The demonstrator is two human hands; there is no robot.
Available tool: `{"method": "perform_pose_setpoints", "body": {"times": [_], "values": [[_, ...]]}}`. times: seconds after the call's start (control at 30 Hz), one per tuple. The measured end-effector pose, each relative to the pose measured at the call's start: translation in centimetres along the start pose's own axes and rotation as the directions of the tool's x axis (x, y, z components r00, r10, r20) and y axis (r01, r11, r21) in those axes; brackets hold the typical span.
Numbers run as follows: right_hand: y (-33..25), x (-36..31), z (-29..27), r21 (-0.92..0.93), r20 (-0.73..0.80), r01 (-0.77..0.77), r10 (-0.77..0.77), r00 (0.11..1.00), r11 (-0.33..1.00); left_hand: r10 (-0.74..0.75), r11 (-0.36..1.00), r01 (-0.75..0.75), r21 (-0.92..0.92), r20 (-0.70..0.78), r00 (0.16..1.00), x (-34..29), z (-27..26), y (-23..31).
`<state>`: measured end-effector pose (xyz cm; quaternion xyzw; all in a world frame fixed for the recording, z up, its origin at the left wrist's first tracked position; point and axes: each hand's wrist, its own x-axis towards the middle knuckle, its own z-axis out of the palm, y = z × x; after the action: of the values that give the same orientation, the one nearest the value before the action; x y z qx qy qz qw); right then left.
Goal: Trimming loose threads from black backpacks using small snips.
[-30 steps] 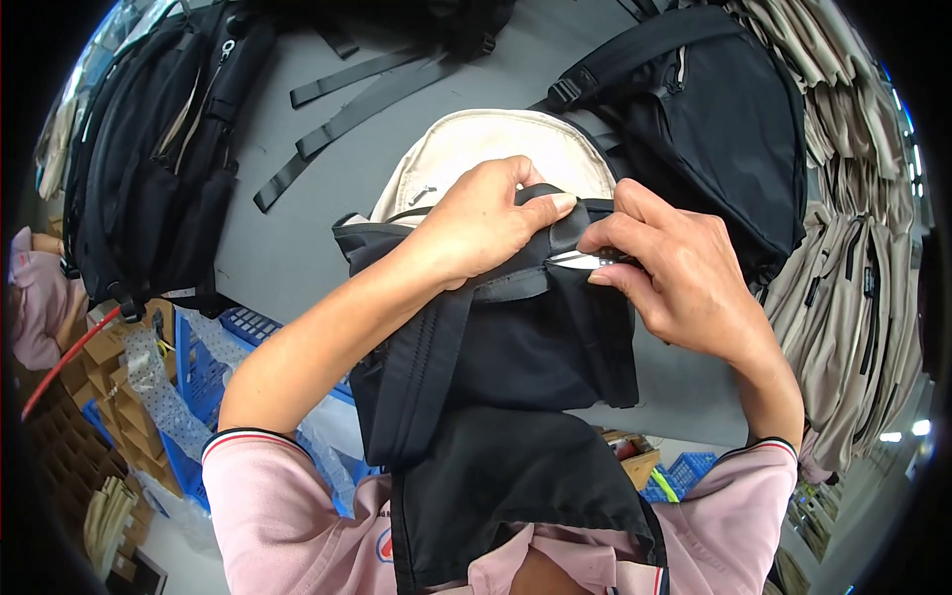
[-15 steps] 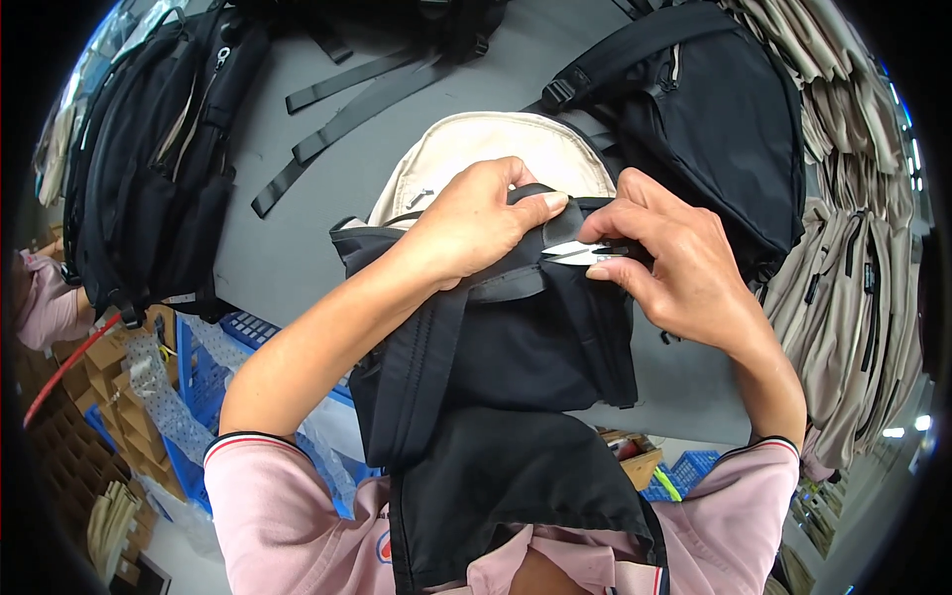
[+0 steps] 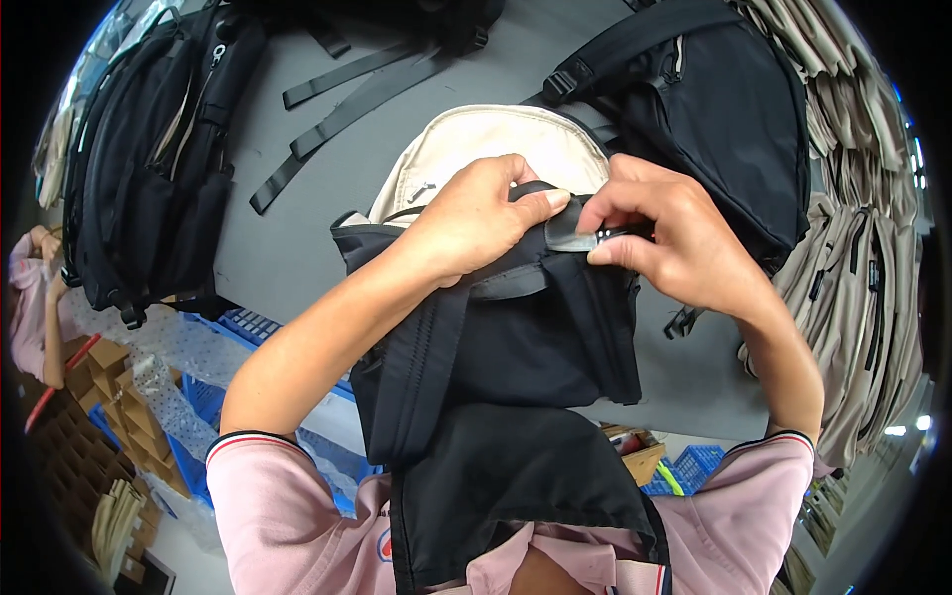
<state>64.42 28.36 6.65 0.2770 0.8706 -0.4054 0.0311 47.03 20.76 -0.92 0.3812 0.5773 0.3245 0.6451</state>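
A black backpack hangs over the near edge of the grey table, its top lying on a beige backpack. My left hand grips the black backpack's top edge, thumb stretched to the right. My right hand pinches a small clear piece with a dark tab at that same top edge, right beside my left thumb. A grey webbing strap runs under both hands.
Black backpacks lie at the far left and far right, with loose black straps between them. A stack of beige bags fills the right side. Blue crates and cardboard boxes stand on the floor at left, near another person's arm.
My right hand has shifted left along the backpack's top edge and closed its fingertips on the small clear piece. My left hand kept its grip.
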Motion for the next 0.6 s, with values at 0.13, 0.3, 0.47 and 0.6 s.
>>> {"method": "perform_pose_setpoints", "body": {"times": [0.13,0.3,0.47,0.6], "values": [[0.3,-0.6,0.0,0.104,-0.108,-0.047,0.059,0.992,0.993,0.000,1.000,0.000,-0.019,0.001,1.000,0.3,0.0,-0.3],[-1.0,-0.1,-0.5,-0.192,-0.004,0.032,-0.033,0.999,0.981,-0.030,0.998,0.031,-0.051,0.017,0.999,0.4,-0.1,-0.3],[-1.5,0.2,-0.9,-0.345,0.013,0.171,-0.178,0.984,0.923,0.008,0.999,-0.007,-0.037,0.013,1.000,0.2,0.0,0.2],[-0.8,0.4,-1.2,-0.361,0.057,0.254,-0.251,0.966,0.897,0.001,1.000,-0.001,0.006,0.024,1.000,0.1,0.0,0.4]]}}
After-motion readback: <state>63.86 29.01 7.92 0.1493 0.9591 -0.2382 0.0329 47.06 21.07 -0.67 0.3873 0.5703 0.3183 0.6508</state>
